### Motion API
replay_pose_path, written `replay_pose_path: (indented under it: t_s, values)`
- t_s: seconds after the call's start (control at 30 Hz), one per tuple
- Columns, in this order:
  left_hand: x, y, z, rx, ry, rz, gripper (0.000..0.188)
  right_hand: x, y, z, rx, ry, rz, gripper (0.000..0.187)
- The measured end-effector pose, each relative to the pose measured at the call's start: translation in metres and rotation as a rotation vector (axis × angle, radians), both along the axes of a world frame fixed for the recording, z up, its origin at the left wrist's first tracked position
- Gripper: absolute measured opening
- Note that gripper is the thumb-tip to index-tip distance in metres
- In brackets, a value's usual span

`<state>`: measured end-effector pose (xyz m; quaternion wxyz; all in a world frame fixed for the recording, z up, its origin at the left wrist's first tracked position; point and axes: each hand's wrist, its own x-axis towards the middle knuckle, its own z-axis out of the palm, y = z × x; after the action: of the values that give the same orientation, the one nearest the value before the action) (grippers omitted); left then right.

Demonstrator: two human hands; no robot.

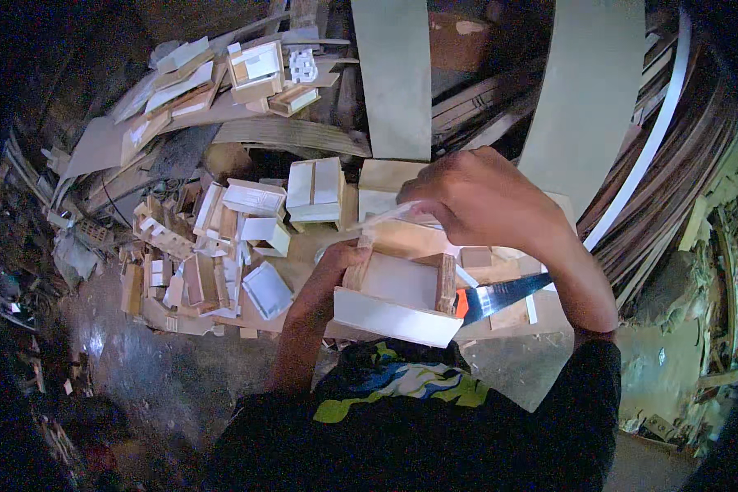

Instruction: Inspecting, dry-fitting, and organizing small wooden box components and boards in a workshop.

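Observation:
A small wooden box with a white front face and bare wood side walls sits in front of me on the bench, its inside facing up. My left hand is closed round its left wall. Above the box, my right hand pinches one end of a thin, pale, partly see-through strip. The strip slants down to the box's left wall near my left hand; what it is made of I cannot tell. Just right of the box lies a handsaw with an orange part by its blade, partly hidden by the box.
Several white-and-wood boxes and offcuts crowd the bench's left side. Two long pale boards rise at the back. Stacked strips lie at right. Another box rests on boards at the back left.

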<state>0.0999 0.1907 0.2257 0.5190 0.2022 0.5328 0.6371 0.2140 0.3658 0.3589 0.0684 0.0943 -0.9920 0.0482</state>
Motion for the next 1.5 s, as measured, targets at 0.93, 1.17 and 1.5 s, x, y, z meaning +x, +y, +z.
replay_pose_path:
  t_s: [0.93, 1.17, 1.5]
  values:
    - [-0.058, -0.070, -0.099, -0.046, 0.032, 0.380, 0.052, 0.045, 0.122, -0.331, -1.377, 0.221, -0.931, 0.032]
    - [-0.063, -0.104, -0.129, -0.201, 0.155, 0.746, 0.056, 0.089, 0.120, -0.466, -0.686, 0.129, -1.191, 0.038]
    - [-0.021, -0.084, -0.039, 0.243, 0.413, 0.249, 0.061, 0.017, 0.004, -0.230, -1.859, 0.050, -0.348, 0.044]
